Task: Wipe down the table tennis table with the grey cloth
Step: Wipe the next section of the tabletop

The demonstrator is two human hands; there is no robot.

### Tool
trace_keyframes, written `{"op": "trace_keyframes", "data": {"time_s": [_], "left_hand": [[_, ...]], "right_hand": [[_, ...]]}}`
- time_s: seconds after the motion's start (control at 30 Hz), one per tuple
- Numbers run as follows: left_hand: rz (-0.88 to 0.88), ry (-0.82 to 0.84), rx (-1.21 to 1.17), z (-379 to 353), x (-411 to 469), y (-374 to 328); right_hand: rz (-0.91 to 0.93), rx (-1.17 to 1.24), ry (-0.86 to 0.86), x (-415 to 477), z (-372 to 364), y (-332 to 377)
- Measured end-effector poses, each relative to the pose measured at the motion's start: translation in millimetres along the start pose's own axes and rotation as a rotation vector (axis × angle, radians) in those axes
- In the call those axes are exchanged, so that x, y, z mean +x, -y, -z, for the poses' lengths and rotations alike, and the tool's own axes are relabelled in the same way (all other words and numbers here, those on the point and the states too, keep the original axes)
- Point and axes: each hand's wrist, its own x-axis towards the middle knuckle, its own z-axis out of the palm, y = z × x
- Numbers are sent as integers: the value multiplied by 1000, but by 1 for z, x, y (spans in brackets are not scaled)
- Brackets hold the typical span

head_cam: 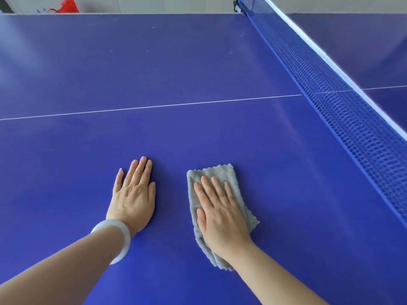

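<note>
The blue table tennis table fills the view, with a thin white centre line running across it. A folded grey cloth lies flat on the near half. My right hand presses down on the cloth with straight fingers, palm flat, covering its middle. My left hand rests flat on the bare table surface to the left of the cloth, fingers straight and together; a pale bangle circles that wrist.
The blue net with its white top band runs diagonally along the right side, from the far post toward the near right. The table's far edge shows at the top, with a red object on the floor beyond.
</note>
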Motion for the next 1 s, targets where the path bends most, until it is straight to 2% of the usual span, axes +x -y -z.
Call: {"op": "trace_keyframes", "data": {"time_s": [0.03, 0.1, 0.23, 0.3, 0.4, 0.57, 0.6, 0.7, 0.8, 0.83, 0.9, 1.0], "left_hand": [[-3, -4, -6, 0, -1, -1], [4, -14, -8, 1, -1, -1], [92, -26, -74, -2, -14, -29], [-17, -12, -57, -10, -24, -66], [-170, 35, -17, -23, -19, -115], [-143, 46, 47, -32, 19, -151], [-138, 47, 46, -33, 26, -158], [-100, 43, 20, -34, 45, -176], [-84, 40, 16, -36, 50, -180], [-81, 41, 13, -36, 49, -179], [-71, 45, 0, -35, 48, -178], [-72, 41, -5, -34, 48, -181]], "right_hand": [[75, 23, 20, -10, 5, -17], [19, -11, 18, -26, 15, -71], [-488, -97, 5, -28, 34, -176], [-571, -126, 14, -21, 36, -188], [-581, -142, 9, -16, 34, -185], [-714, -128, 14, -14, 31, -155], [-694, -125, 10, -12, 28, -142], [-426, -56, -29, -7, 21, -129], [-114, -47, 56, 9, 36, -182], [-119, -65, 80, 17, 42, -202], [-297, -107, 73, 33, 47, -229], [-553, -78, 7, 52, 43, -215]]}}
